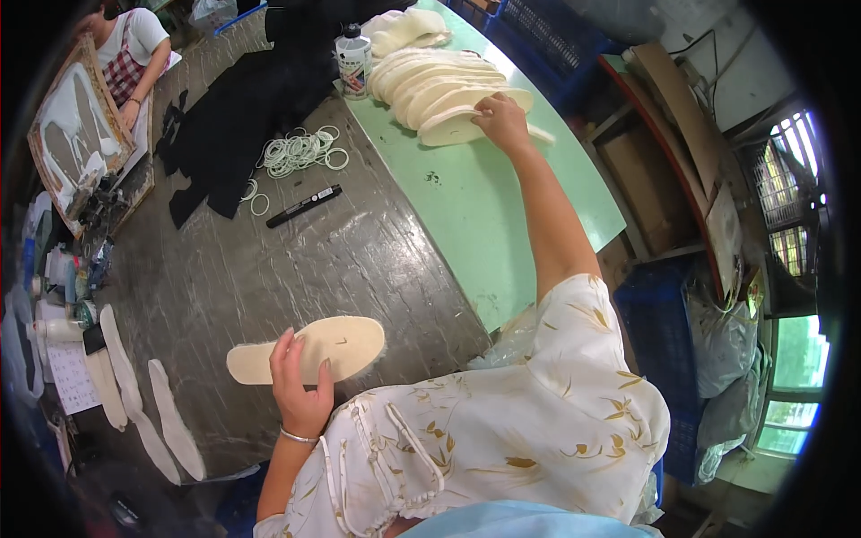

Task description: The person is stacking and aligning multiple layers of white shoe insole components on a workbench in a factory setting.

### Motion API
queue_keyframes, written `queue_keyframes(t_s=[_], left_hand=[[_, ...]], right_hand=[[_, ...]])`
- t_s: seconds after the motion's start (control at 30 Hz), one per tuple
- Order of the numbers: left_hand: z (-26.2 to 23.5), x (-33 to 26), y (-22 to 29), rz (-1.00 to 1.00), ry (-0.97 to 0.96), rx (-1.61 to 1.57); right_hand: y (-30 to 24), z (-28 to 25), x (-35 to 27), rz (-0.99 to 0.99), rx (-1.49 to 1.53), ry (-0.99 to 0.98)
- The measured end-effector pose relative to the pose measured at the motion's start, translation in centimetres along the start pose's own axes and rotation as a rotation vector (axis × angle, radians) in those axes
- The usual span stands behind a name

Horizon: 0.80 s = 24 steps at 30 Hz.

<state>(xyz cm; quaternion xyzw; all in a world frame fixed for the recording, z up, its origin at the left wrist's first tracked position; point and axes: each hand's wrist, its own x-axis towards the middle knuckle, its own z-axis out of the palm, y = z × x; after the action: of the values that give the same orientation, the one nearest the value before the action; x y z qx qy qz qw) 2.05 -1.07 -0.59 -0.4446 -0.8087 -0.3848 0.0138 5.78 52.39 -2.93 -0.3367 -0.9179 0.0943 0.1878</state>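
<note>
A cream shoe insole (359, 348) with a small dark mark lies on the grey table, toe end to the right. My left hand (303, 386) rests on its middle, fingers apart and lying flat. Across the table my right arm reaches out to a fanned row of cream insoles (421, 82) on the green board. There my right hand (504, 124) pinches the edge of the nearest insole (446, 130), which also bears a small mark. The thumb's grip is partly hidden by the fingers.
White rubber bands (300, 154), a black marker (305, 206) and black fabric (242, 108) lie mid-table. A bottle (353, 63) stands beside the insole row on the green board (466, 224). Long pale insole strips (170, 417) lie at left. A co-worker (134, 54) sits by a wooden frame (76, 134).
</note>
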Motion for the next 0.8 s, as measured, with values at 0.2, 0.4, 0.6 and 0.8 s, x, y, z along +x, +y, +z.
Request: queue_keyframes(t_s=[0.2,0.4,0.6,0.8], left_hand=[[1.9,7.6,1.6,-0.018,-0.104,-0.175],[3.3,14.9,2.4,-0.386,-0.044,-0.487],[-0.7,12.0,-3.6,-0.494,0.094,-0.753],[-3.5,8.4,-7.0,-0.511,0.145,-0.836]], right_hand=[[-9.3,-4.3,-8.0,-0.389,0.402,0.104],[-17.7,-5.5,-11.9,-0.503,0.697,-0.070],[-17.4,-5.0,-13.6,-0.330,0.474,-0.205],[-17.3,-4.6,-15.5,-0.231,0.776,-0.242]])
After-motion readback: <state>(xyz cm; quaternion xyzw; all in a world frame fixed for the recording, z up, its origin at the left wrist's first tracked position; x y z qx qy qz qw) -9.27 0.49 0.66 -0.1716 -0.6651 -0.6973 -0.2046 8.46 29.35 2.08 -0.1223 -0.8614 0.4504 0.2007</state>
